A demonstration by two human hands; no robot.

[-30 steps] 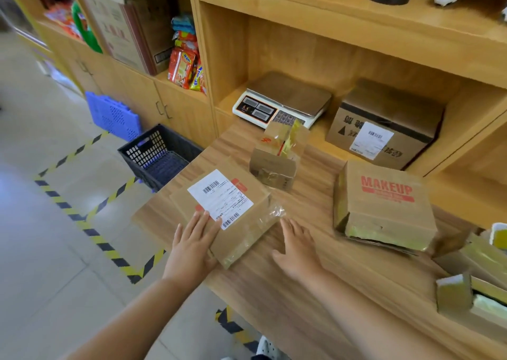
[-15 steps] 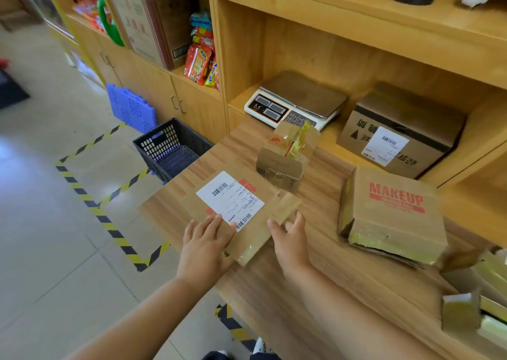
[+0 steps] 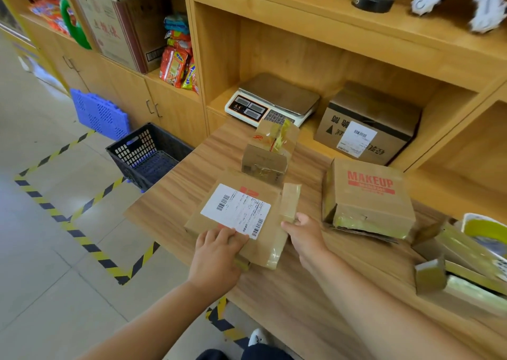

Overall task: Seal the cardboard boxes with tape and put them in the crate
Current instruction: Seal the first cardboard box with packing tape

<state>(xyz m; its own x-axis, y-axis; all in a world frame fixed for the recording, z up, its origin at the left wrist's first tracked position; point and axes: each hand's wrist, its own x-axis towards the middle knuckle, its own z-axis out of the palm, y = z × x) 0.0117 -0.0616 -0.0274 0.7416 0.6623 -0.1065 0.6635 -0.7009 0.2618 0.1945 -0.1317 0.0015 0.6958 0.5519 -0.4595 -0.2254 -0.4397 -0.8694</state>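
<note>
The wooden tabletop [image 3: 301, 291] has a few parcels on it, and the black crate [image 3: 129, 151] sits on the floor off its left end. The flat labelled box [image 3: 263, 247] lies near the tabletop's near-left corner, with a taped side flap [image 3: 290, 200] sticking up along its right edge. The left hand [image 3: 216, 255] lies flat-fingered on the near edge. The right hand [image 3: 307, 239] touches the flap's near end, can't tell if it's pinching. I'd anchor with the left and fold the flap down snug before taping.

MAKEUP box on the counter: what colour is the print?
Red lettering on the brown cardboard of the MAKEUP box. It shows best in the head view.
</note>
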